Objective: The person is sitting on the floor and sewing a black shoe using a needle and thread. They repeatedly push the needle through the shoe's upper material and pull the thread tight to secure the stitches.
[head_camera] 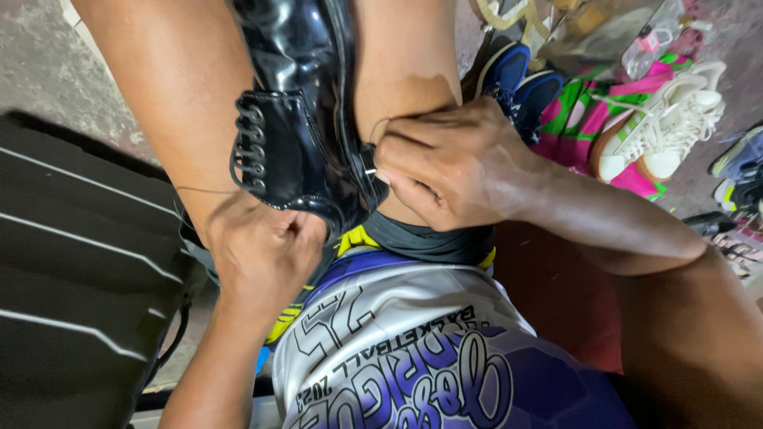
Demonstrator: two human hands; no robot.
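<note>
A glossy black lace-up shoe (298, 111) is clamped between my thighs, laces facing left. My right hand (445, 163) pinches a thin metal needle (370, 171) at the shoe's sole edge. My left hand (262, 250) is clenched in a fist just below the shoe's heel end, pulling a thin thread (203, 191) that runs leftward across my thigh. The shoe's toe is out of frame at the top.
A dark ribbed panel (71, 278) lies at the left. At the right, on a pink and green cloth (588, 111), sit a white sneaker (668, 123) and blue shoes (517, 79). More shoes (739, 175) lie at the far right edge.
</note>
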